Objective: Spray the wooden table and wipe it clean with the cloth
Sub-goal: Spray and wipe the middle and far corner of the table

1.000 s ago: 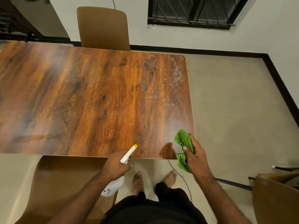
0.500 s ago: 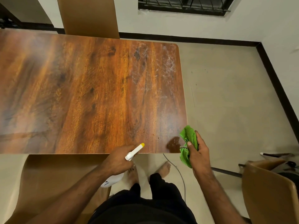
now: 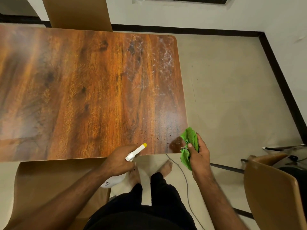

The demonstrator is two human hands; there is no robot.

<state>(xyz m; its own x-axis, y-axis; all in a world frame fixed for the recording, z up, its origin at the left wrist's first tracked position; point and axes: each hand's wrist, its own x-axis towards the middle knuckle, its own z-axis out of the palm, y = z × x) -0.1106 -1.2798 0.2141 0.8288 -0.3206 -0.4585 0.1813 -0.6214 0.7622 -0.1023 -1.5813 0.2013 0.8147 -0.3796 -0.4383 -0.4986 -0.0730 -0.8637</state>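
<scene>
The wooden table (image 3: 83,97) fills the left and middle of the head view, with whitish smears and fine droplets along its right side. My left hand (image 3: 119,161) grips a white spray bottle (image 3: 135,152) at the table's near edge, its yellow-tipped nozzle pointing over the near right corner. My right hand (image 3: 198,155) holds a bunched green cloth (image 3: 188,143) just off that corner, casting a dark shadow on the wood. Most of the bottle's body is hidden under my left hand.
A tan chair (image 3: 49,185) stands tucked in at the near edge on my left, another chair back (image 3: 78,14) rises at the far edge, and a third chair (image 3: 272,191) sits at the right. A thin cable (image 3: 184,176) runs across the beige floor by my bare feet.
The view has shifted down and closer to the near right corner. More droplets show on the wood near the corner. Both hands keep their hold, with the cloth now nearer the corner.
</scene>
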